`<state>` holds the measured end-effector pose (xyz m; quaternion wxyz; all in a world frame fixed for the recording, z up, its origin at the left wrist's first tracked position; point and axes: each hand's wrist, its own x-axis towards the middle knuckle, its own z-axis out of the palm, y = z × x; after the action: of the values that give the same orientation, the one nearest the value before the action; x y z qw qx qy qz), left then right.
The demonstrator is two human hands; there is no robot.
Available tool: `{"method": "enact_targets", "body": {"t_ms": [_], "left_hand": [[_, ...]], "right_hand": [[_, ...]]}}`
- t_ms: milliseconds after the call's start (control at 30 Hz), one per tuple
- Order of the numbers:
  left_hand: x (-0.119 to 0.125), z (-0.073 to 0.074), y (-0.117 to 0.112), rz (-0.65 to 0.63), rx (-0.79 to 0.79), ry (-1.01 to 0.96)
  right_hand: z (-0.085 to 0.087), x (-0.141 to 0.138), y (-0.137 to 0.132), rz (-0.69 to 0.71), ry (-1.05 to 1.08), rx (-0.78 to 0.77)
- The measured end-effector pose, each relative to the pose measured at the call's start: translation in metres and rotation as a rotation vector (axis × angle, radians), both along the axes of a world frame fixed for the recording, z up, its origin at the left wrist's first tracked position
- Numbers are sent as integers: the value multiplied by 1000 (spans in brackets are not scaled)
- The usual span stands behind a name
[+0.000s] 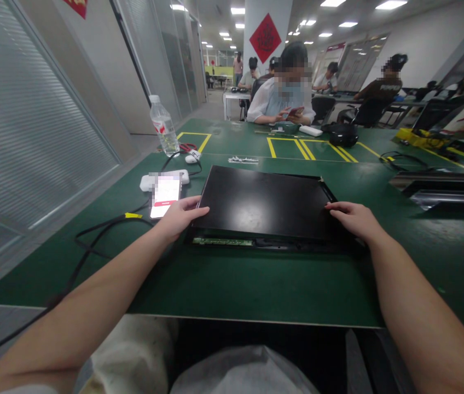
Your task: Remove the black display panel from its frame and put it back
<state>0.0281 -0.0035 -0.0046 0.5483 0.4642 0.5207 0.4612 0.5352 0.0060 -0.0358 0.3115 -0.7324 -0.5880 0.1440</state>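
Note:
A flat black display panel (265,200) lies a little askew over a black frame (297,245) on the green table. Along the frame's near edge a strip of green circuit board (221,241) shows. My left hand (180,216) grips the panel's left edge, thumb on top and the other fingers partly hidden at the side. At the right edge, my right hand (353,216) pinches the panel between thumb and fingers. What lies beneath the panel is hidden.
Left of the panel are a lit phone (165,197), a white power strip (174,178), black cables (100,235) and a water bottle (163,128). Metal strips (453,191) lie at right. Across the green table (256,290) a person (283,96) holds a phone near a black case (342,134).

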Motion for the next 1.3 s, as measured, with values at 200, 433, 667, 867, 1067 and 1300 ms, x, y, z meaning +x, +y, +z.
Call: {"method": "enact_targets", "body": {"t_ms": [200,433,667,867,1067,1300], "left_hand": [[1,1,0,14,-10,9],[2,2,-1,3,15,17],[4,4,-3,-1,70,5],[6,9,-6,-54,216,-35],[7,10,-9,-69,298,-42],[5,13,-10,-70,484,42]], "right_hand": [[4,-2,-1,-9,-7,-39],[5,-3,-2,-2,-22,-51],[2,0,-1,-2,-23,-31],[1,0,-2,-2,29,17],[2,2,-4,-32,122,81],[-1,12,4,-233,294,227]]}}
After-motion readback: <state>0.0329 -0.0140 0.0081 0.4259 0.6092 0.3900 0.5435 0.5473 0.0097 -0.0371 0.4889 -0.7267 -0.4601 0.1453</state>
